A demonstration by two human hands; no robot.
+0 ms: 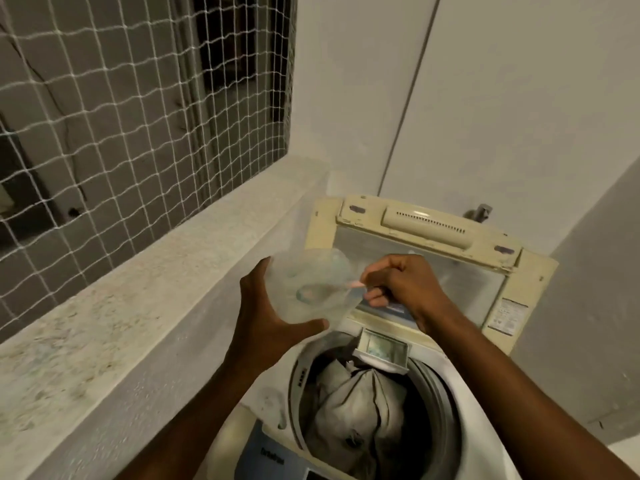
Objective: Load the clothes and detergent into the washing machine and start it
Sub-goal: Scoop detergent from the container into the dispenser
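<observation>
Washing machine (pixel 446 382) stood lid-up against the wall, beside a stone ledge (pixel 145 306). Clothes (pixel 360 403), pale and soft, already lay bunched in the drum. Above the rim, left hand (pixel 263 317) cupped a clear plastic container (pixel 311 289) from below, fingers spread round its wall. Right hand (pixel 401 285) pinched a small scoop (pixel 349 287) dipped inside. Container looked light, thin-walled, likely flexible and slippery; best supported under the base. Detergent itself too blurred to make out.
</observation>
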